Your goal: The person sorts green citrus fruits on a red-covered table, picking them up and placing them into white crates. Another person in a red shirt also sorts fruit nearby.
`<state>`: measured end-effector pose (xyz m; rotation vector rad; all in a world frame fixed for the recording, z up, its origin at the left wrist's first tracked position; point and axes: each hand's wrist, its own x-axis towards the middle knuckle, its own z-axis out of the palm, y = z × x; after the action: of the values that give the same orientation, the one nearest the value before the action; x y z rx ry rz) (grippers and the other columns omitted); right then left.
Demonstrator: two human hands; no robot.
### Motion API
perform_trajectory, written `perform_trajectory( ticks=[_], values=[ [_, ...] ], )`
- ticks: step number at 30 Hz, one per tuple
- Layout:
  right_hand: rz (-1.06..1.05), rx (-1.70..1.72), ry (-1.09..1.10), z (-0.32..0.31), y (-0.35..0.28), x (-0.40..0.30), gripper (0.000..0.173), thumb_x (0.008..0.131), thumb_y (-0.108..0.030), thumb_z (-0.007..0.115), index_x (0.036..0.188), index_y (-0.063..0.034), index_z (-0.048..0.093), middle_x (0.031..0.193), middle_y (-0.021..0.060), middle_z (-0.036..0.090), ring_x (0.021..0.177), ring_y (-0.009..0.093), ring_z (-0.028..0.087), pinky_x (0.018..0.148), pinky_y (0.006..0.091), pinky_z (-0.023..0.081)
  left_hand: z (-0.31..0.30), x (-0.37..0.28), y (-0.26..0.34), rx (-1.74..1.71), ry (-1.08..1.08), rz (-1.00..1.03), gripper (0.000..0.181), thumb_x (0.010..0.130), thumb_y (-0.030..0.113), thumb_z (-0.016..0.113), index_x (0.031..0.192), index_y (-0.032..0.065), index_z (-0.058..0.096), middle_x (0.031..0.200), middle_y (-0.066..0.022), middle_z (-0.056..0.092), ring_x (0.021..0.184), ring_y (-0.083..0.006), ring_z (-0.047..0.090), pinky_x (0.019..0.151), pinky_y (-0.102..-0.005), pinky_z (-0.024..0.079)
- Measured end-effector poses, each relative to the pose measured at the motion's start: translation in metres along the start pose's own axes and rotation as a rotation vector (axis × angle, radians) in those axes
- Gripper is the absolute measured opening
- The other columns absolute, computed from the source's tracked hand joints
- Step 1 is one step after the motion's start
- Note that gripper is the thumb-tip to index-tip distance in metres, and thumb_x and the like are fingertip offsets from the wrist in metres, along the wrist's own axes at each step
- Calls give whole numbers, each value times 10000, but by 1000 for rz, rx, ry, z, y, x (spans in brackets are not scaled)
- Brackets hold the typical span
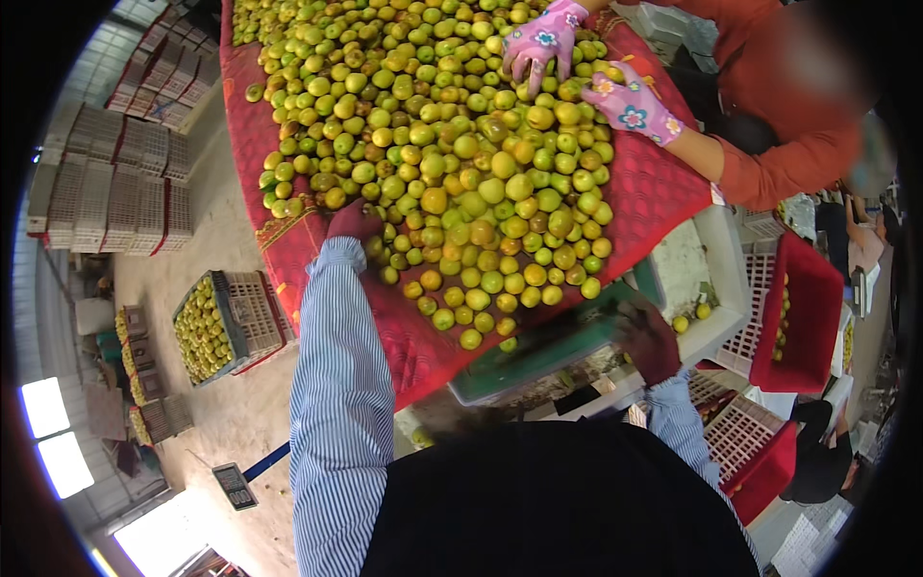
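Note:
A broad heap of small round yellow-green fruits, perhaps jujubes [433, 166], covers a red quilted cloth [425, 360] on a sloping table. My left hand [357, 222], in a dark red glove, touches the heap's near left edge; its fingers are partly hidden among the fruits. My right hand [649, 337], gloved the same way and blurred by motion, is beyond the cloth's right edge, over a green tray [497, 375] and beside a white foam box [725, 317]. Whether it holds a fruit cannot be made out. Two loose fruits [691, 317] lie in the foam box.
Across the heap, a co-worker's hands in pink flowered gloves [544, 45] touch the fruits. Red-lined crates [800, 317] stand at the right. Stacked plastic crates [115, 180], a full fruit crate [204, 328] and a scale display [234, 486] are at the left.

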<state>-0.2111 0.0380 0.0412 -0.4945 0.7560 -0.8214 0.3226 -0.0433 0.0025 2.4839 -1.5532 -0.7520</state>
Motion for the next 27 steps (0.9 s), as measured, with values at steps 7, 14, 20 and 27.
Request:
perform_trajectory(
  ticks=[7, 14, 20, 27],
  values=[
    [376, 196, 117, 22, 76, 72, 360, 895, -335, 503, 1205, -166, 434, 1140, 33, 450, 1016, 245, 488, 879, 441, 431, 25, -35, 3, -232, 354, 94, 434, 683, 290, 667, 1035, 45, 602, 896, -133, 657, 776, -228, 641, 699, -337, 501],
    [281, -114, 88, 43, 77, 58, 490, 787, -294, 637, 1198, -114, 441, 1178, 77, 505, 1092, 247, 483, 883, 390, 437, 76, -213, 149, -438, 78, 480, 448, 689, 218, 715, 1066, 52, 540, 1046, -156, 520, 915, -313, 548, 781, -366, 477],
    [-141, -924, 73, -40, 93, 15, 614, 665, -197, 749, 1179, -22, 461, 1141, 145, 535, 1008, 249, 552, 836, 332, 478, 93, -271, 239, -208, -107, 577, 790, 680, 434, 694, 1306, 92, 353, 1260, -156, 437, 1157, -372, 413, 934, -458, 365],
    [-502, 85, 174, -149, -42, -131, 409, 823, -178, 540, 1172, 11, 441, 1121, 150, 541, 1017, 223, 541, 875, 332, 449, 77, -206, 139, -70, 159, 366, 347, 699, 224, 655, 965, 46, 521, 912, -174, 562, 877, -363, 548, 727, -438, 458]
  ],
)
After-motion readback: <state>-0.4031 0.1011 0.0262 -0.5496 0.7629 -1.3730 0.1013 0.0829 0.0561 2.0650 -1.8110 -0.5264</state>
